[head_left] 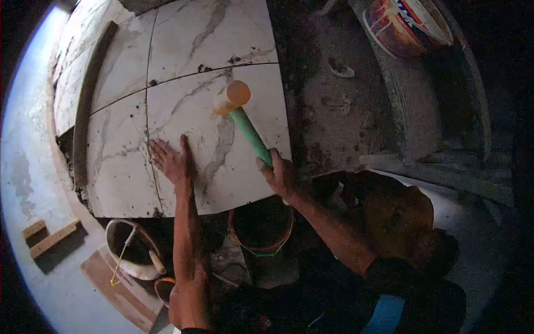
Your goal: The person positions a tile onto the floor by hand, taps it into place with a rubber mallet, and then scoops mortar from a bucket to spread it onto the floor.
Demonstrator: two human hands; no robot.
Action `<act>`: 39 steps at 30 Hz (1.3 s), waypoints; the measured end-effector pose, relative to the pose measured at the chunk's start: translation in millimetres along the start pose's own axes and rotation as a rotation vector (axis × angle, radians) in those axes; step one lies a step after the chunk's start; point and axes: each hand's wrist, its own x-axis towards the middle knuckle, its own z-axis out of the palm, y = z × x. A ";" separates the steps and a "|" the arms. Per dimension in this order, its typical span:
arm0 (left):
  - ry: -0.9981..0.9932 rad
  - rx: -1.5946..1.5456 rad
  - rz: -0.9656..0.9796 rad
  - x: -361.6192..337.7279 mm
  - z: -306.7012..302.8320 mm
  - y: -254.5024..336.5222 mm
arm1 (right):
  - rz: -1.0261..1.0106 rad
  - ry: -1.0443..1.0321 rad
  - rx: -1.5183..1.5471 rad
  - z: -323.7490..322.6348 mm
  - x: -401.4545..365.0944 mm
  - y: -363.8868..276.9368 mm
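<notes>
My right hand (280, 173) is wrapped round the green handle of a mallet (251, 136). The mallet's pale, cylindrical head (231, 98) is over the upper middle of a white marble-patterned tile (256, 161). Fingers spread, my left hand (172, 161) lies flat on this tile, its fingertips close to the joint with the tile on the left (114, 167). Dark crumbs of mortar are scattered along the joints, and another veined tile (183, 42) adjoins at the far side.
A long bar (92, 111) lies along the left tiles. Below them stand a white bucket (118, 245) with a wooden-handled tool and a dark bucket (236, 236). Rough dirty ground (334, 122) borders the tiles on the right. A printed paint bucket (389, 33) stands at upper right, wood pieces (55, 239) at lower left.
</notes>
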 end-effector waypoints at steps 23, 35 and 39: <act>0.110 -0.379 0.231 14.9 -25.8 83.2 | 0.371 0.348 1.460 -117.0 34.7 38.8; -0.853 -0.271 0.681 -97.4 -125.0 151.3 | 0.247 0.117 1.055 -99.9 9.5 18.5; -0.936 -0.463 0.606 -66.2 -140.3 128.1 | 0.110 0.499 0.366 -165.9 1.4 43.3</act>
